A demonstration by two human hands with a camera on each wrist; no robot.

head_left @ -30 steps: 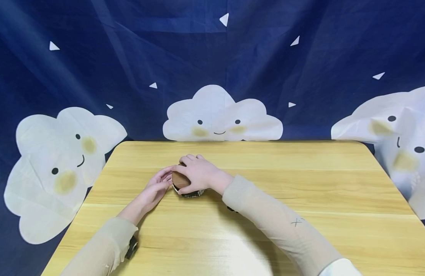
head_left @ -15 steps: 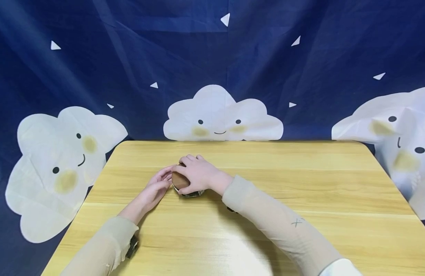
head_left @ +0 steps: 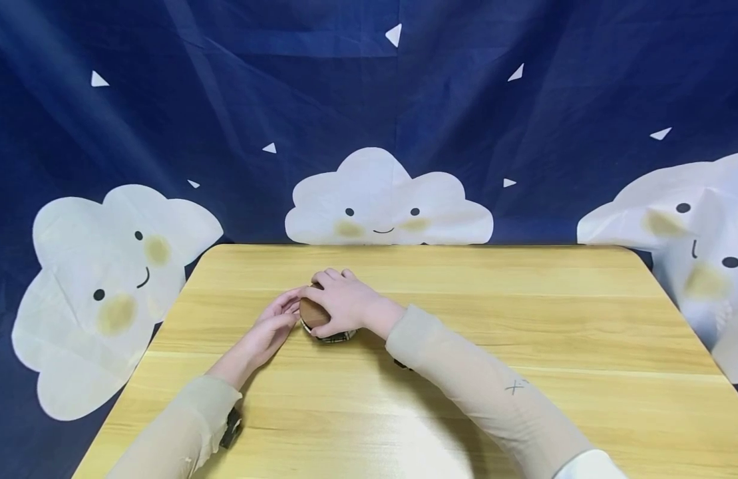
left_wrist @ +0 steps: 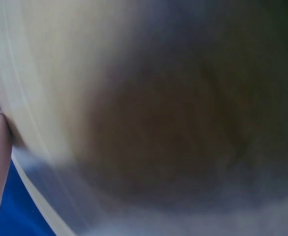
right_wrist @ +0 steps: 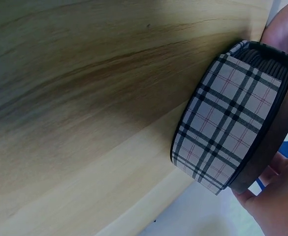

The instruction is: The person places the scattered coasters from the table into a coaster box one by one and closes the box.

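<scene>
A round, plaid-sided holder (right_wrist: 222, 123) sits low on the table under my right hand, its white band crossed by black and red lines. A flat brown disc (head_left: 313, 313) forms its upper face. Black ridged layers (right_wrist: 263, 63) show through a gap in the band. My right hand (head_left: 347, 303) reaches over from the right and grips the upper part, thumb at the near edge and fingers at the far side. At the left side, my left hand (head_left: 271, 330) lies with relaxed fingers, fingertips right at the rim. The left wrist view is mostly blurred by something close.
The light wooden table (head_left: 524, 319) stretches around both hands, its far edge just beyond them. Behind it hangs a dark blue curtain (head_left: 321, 80) with white smiling clouds. A small dark strap piece (head_left: 231, 428) shows under the left cuff.
</scene>
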